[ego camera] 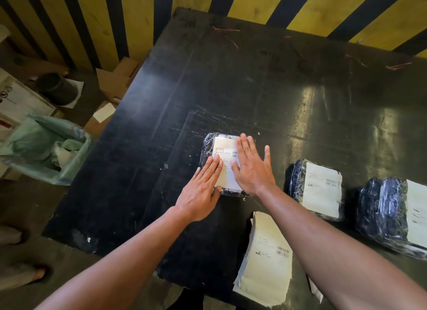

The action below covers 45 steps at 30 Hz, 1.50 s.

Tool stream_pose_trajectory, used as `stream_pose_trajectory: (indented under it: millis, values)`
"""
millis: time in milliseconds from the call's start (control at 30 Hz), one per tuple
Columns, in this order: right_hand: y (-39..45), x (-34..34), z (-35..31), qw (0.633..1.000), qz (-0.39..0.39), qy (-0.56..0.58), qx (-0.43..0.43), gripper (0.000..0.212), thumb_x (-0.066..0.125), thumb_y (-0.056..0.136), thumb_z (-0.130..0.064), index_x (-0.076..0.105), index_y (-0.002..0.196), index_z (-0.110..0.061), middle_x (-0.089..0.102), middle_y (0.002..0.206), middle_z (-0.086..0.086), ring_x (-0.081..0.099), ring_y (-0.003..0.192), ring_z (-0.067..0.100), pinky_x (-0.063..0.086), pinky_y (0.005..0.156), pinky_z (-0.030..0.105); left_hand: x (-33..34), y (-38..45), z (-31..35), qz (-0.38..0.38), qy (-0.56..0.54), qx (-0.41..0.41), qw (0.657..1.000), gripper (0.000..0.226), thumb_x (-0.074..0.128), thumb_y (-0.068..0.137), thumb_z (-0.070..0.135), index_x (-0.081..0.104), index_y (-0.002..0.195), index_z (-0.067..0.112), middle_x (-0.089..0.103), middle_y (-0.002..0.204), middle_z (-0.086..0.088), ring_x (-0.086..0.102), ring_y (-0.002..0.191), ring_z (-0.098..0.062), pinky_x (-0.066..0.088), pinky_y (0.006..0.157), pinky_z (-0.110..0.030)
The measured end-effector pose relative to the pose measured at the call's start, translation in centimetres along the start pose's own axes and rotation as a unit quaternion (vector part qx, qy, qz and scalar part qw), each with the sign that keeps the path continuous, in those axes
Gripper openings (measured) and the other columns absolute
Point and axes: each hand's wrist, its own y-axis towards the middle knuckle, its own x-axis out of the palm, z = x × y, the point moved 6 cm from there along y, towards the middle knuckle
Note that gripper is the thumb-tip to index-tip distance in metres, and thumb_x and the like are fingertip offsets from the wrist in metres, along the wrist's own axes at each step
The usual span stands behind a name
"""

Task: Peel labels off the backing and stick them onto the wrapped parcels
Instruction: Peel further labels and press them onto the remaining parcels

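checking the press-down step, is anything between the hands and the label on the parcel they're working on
Nothing visible. The left hand and right hand lie flat, fingers straight, directly on the label atop the wrapped parcel. The label stack and the labelled parcels lie off to the right.

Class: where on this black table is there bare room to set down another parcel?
Bare: the table beyond the parcel under both hands, toward the striped wall, and its left side. Crowded: the near right, with the label stack and two labelled parcels.
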Motion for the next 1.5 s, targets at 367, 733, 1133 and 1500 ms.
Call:
stream_pose_trajectory:
  millis: [367,733,1133,1500]
  values:
    - [-3.2,0.9,-1.3,0.999,0.006,-0.038,-0.038,0.066,0.012,0.107,-0.047,-0.003,0.167,-0.025,-0.009,0.175,-0.009,-0.012,0.161,0.015,-0.009,0.126,0.063,0.1,0.3,-0.2,-0.007,-0.026,-0.013,1.0,0.069,0.037,0.111,0.032,-0.003,0.167,0.024,-0.016,0.174,0.009,-0.022,0.157,-0.003,-0.002,0.13,-0.031]
    - [-7.5,2.6,-3.6,0.995,-0.007,-0.023,-0.098,0.073,0.021,0.106,-0.046,-0.015,0.165,-0.02,-0.021,0.174,-0.003,-0.023,0.158,0.013,-0.003,0.129,0.059,0.2,0.2,-0.2,-0.017,-0.035,-0.014,0.999,0.07,0.037,0.111,0.03,-0.005,0.167,0.024,-0.018,0.174,0.01,-0.022,0.157,-0.003,-0.003,0.129,-0.029]
    - [-11.7,4.3,-3.6,0.994,-0.009,-0.038,-0.099,0.081,0.029,0.104,-0.045,-0.015,0.165,-0.017,-0.027,0.172,0.0,-0.027,0.158,0.017,-0.005,0.128,0.061,0.0,0.2,0.1,-0.042,-0.007,-0.028,0.999,0.07,0.034,0.112,0.03,-0.009,0.166,0.021,-0.022,0.173,0.008,-0.024,0.158,-0.008,0.003,0.133,-0.037]
    - [-11.6,3.5,-1.6,0.998,-0.02,-0.013,-0.056,0.088,0.037,0.101,-0.035,-0.024,0.162,-0.016,-0.033,0.17,0.0,-0.03,0.156,0.017,-0.009,0.128,0.057,2.6,-2.1,3.9,-0.041,0.153,0.008,0.987,0.08,0.019,0.101,0.044,-0.021,0.164,0.013,-0.033,0.17,-0.007,-0.034,0.156,-0.019,-0.016,0.129,-0.051]
